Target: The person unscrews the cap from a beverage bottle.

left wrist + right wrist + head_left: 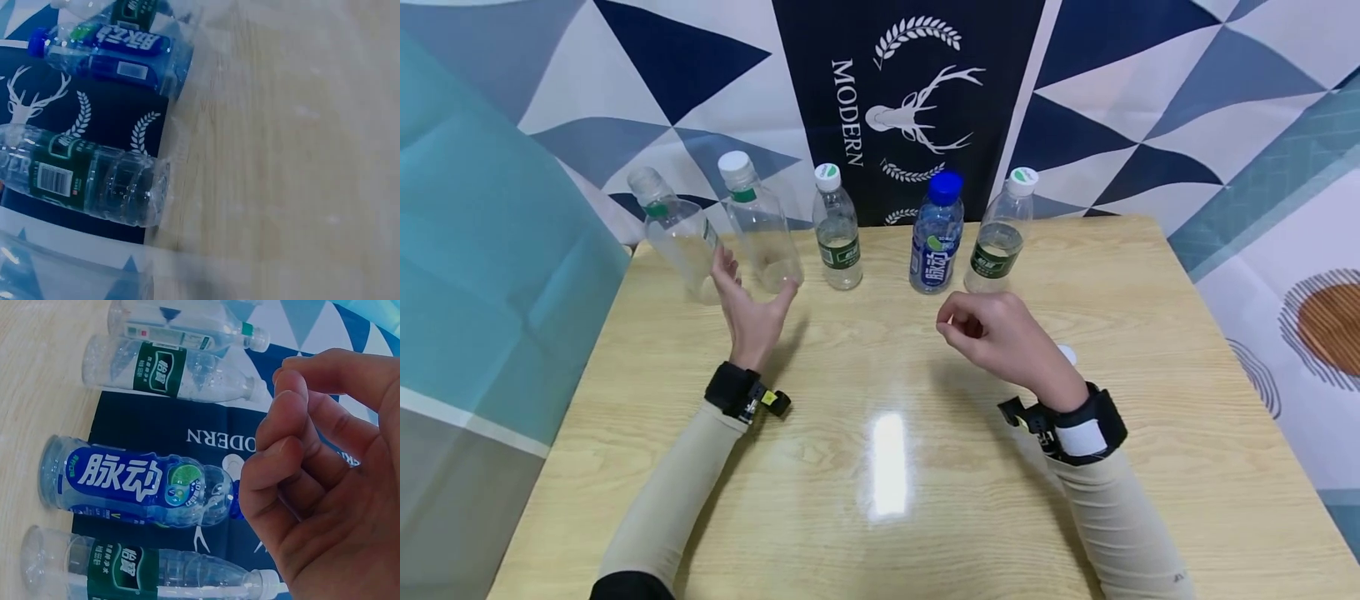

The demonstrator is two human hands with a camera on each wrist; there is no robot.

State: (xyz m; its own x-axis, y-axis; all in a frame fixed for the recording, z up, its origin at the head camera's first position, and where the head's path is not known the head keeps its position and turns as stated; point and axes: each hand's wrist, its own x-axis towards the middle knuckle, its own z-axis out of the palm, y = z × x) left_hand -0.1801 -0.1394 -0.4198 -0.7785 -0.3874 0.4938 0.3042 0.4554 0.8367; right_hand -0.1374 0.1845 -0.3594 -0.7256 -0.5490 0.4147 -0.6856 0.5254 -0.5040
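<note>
My left hand [754,321] is at two large clear bottles, its fingers and thumb spread. The fingertips overlap the right side of the leftmost bottle [681,237], which shows a clear top. Its thumb is close to the base of the white-capped large bottle [763,229]. My right hand [996,333] hovers before the blue-capped bottle [936,237] and a small white-capped bottle [996,242]. In the right wrist view its fingers [275,465] curl loosely, with nothing visible between them. The left wrist view barely catches the left hand.
Another small green-labelled bottle [837,233] stands in the middle of the row. A white round object [1066,355] lies partly hidden behind my right wrist. Behind the wooden table [835,500] hangs a patterned cloth [715,75].
</note>
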